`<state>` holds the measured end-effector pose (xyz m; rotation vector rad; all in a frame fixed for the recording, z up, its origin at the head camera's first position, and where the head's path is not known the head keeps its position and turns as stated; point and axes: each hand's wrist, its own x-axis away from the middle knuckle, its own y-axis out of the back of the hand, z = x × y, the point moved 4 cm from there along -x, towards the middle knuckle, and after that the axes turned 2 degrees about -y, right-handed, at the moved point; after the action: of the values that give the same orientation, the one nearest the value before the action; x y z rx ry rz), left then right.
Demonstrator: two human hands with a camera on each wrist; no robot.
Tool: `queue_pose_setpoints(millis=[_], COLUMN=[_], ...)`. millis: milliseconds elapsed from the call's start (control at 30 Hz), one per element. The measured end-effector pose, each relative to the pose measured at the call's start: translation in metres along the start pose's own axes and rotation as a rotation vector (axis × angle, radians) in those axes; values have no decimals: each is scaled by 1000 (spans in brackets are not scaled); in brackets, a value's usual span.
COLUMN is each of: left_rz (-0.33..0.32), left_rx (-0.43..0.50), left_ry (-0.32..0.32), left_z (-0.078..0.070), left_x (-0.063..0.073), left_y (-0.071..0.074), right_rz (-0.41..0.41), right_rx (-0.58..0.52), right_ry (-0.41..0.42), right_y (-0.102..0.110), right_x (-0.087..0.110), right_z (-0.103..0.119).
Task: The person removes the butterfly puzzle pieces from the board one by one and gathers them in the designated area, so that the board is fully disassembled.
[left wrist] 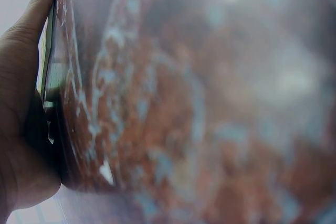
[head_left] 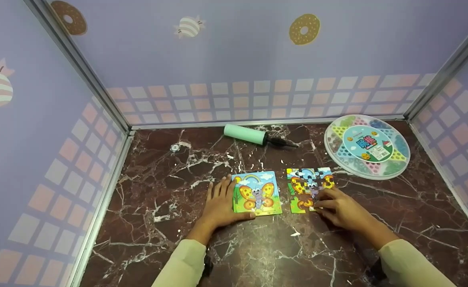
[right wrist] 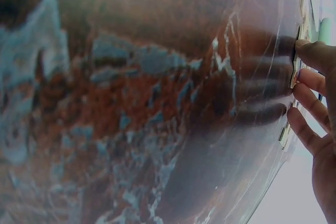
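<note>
A square butterfly picture card (head_left: 257,193) lies flat on the marbled table. My left hand (head_left: 222,203) rests along its left side, fingers straight and thumb at its lower edge; the left wrist view shows this hand (left wrist: 21,87) only from the side. To the right lies a partly assembled jigsaw puzzle (head_left: 297,187) with the same butterfly picture. My right hand (head_left: 339,207) is over its lower right part, fingertips bent down on a puzzle piece (head_left: 312,208), mostly covered by the fingers. In the right wrist view the fingertips (right wrist: 302,80) touch thin pieces at the table surface.
A mint-green hand pump (head_left: 245,134) with a black nozzle lies behind the card. At the back right is a round, clear-lidded game box (head_left: 367,147). A small round object (head_left: 175,148) sits at the back left. Patterned walls enclose the table (head_left: 154,239) on three sides.
</note>
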<state>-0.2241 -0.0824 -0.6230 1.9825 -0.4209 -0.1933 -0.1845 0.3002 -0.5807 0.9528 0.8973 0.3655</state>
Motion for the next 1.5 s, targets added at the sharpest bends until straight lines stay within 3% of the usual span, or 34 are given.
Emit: queue_pose_setpoints(millis=[433,733,1000,1500], left_rz=[-31,-2,0,15], left_rx=[7,-8,-16,-7], left_ry=[-24,-3,-1,6], left_z=[-1,-4,-5,-2], left_x=[0,0,2,1], left_y=[2,5,5,3], right_rz=[39,91,113,171], right_rx=[3,48,48,58], right_ry=[-55,-143,-145,-181], right_y=[0,1,0,-25], right_x=[-1,-7,-15,-49], right_z=[-2,-1,0,13])
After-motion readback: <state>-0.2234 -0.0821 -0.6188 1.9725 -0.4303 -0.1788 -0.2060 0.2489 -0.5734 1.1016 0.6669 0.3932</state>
